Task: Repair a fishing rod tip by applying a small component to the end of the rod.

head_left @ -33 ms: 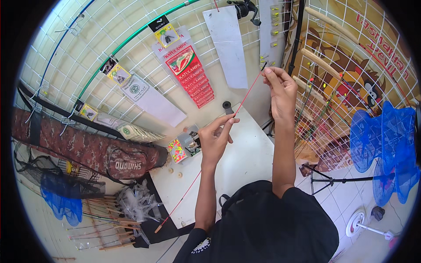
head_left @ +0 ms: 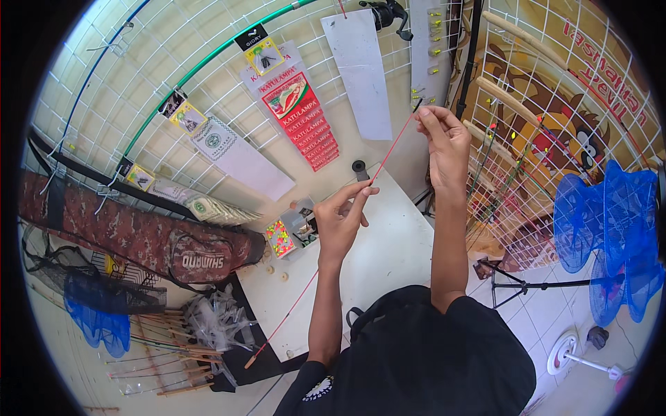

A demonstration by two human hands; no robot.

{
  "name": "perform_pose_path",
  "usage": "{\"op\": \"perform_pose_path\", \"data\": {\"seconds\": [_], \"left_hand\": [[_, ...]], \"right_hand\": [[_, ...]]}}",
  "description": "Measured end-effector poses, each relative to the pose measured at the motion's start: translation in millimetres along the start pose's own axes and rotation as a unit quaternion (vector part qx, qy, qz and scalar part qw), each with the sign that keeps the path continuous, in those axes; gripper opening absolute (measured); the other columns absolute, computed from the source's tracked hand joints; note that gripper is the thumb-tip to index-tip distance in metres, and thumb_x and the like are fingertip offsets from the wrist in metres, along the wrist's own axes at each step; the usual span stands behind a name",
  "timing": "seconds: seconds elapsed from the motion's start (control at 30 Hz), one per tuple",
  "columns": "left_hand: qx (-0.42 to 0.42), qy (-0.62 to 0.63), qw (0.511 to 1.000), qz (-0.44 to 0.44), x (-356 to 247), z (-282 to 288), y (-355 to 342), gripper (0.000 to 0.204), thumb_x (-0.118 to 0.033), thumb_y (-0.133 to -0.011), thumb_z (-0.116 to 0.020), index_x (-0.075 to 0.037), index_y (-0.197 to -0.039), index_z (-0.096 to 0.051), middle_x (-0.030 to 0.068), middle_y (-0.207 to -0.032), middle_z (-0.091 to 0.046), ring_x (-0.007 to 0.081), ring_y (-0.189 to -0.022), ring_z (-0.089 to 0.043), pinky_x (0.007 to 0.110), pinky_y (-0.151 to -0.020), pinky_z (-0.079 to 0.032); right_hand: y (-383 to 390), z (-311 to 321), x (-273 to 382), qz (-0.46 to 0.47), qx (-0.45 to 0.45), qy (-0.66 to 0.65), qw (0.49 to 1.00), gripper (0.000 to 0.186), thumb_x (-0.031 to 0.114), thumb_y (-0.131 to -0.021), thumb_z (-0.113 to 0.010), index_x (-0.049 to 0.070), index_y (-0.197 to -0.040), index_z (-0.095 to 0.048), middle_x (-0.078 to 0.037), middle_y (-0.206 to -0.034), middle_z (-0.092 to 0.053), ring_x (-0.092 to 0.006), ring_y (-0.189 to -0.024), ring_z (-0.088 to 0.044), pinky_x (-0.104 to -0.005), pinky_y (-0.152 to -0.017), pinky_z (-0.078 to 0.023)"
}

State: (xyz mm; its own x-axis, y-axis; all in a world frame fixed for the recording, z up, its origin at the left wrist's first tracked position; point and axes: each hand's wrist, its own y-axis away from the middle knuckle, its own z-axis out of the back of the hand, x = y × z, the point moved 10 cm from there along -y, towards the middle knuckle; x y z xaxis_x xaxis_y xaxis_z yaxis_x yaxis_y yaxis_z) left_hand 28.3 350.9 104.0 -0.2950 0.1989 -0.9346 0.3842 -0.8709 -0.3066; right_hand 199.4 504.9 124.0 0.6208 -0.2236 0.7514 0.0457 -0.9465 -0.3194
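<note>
A thin red fishing rod (head_left: 390,154) slants across the view above the white table. Its wooden handle end (head_left: 250,361) hangs at the lower left, past the table's near edge. My left hand (head_left: 340,216) pinches the rod around its middle between thumb and fingertips. Higher up and to the right, my right hand (head_left: 444,142) is closed with thumb and finger together at the rod's upper end. A small black piece (head_left: 417,105) sticks out there, just beyond the fingertips. Whether the right fingers also hold line is too small to tell.
On the white table (head_left: 374,256) stand a clear box of coloured beads (head_left: 280,239) and a black-topped cylinder (head_left: 359,167). Left lies a camouflage rod bag (head_left: 139,232); plastic wrapping (head_left: 218,320) is beside the table. Wall grids hold packets (head_left: 298,114). Blue nets (head_left: 610,236) hang right.
</note>
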Motion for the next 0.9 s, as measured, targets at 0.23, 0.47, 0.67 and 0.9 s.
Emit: {"op": "perform_pose_path", "data": {"seconds": [0.23, 0.47, 0.67, 0.9], "left_hand": [[0.003, 0.003, 1.000, -0.001, 0.4, -1.9, 1.4, 0.017, -0.007, -0.092, -0.061, 0.005, -0.102, -0.069, 0.0137, -0.087, -0.072, 0.0083, -0.056, -0.061, 0.022, -0.043, -0.047], [0.006, 0.017, 1.000, 0.001, 3.0, -3.6, 2.3, 0.017, -0.006, -0.092, -0.061, 0.005, -0.102, -0.068, 0.0132, -0.087, -0.072, 0.0074, -0.056, -0.060, 0.021, -0.043, -0.047], [0.005, 0.011, 1.000, -0.004, 1.0, -2.8, 2.5, 0.017, -0.007, -0.093, -0.061, 0.004, -0.103, -0.068, 0.0124, -0.087, -0.072, 0.0067, -0.052, -0.058, 0.021, -0.042, -0.046], [0.003, 0.009, 1.000, -0.005, 0.3, -2.7, 3.3, 0.017, -0.008, -0.093, -0.062, 0.004, -0.104, -0.068, 0.0120, -0.087, -0.073, 0.0064, -0.050, -0.057, 0.021, -0.042, -0.045]], "right_hand": [[-2.9, 0.6, 3.4, 0.007, 0.007, 0.005, 1.000, 0.015, 0.009, -0.084, -0.072, -0.001, -0.094, -0.069, -0.006, -0.084, -0.069, -0.0089, -0.078, -0.062, -0.0228, -0.073, -0.047], [-5.3, 1.5, 3.8, -0.010, 0.018, 0.023, 1.000, 0.014, 0.009, -0.087, -0.069, -0.001, -0.098, -0.067, -0.005, -0.087, -0.067, -0.0087, -0.075, -0.058, -0.0220, -0.074, -0.047], [-4.6, 3.2, -0.5, -0.027, 0.017, 0.005, 0.999, 0.014, 0.009, -0.088, -0.069, -0.001, -0.098, -0.067, -0.005, -0.087, -0.067, -0.0086, -0.075, -0.058, -0.0222, -0.074, -0.047], [-5.0, 7.0, -4.1, -0.029, 0.019, -0.026, 0.999, 0.015, 0.010, -0.087, -0.070, -0.001, -0.097, -0.069, -0.006, -0.087, -0.069, -0.0085, -0.079, -0.062, -0.0222, -0.074, -0.047]]}}
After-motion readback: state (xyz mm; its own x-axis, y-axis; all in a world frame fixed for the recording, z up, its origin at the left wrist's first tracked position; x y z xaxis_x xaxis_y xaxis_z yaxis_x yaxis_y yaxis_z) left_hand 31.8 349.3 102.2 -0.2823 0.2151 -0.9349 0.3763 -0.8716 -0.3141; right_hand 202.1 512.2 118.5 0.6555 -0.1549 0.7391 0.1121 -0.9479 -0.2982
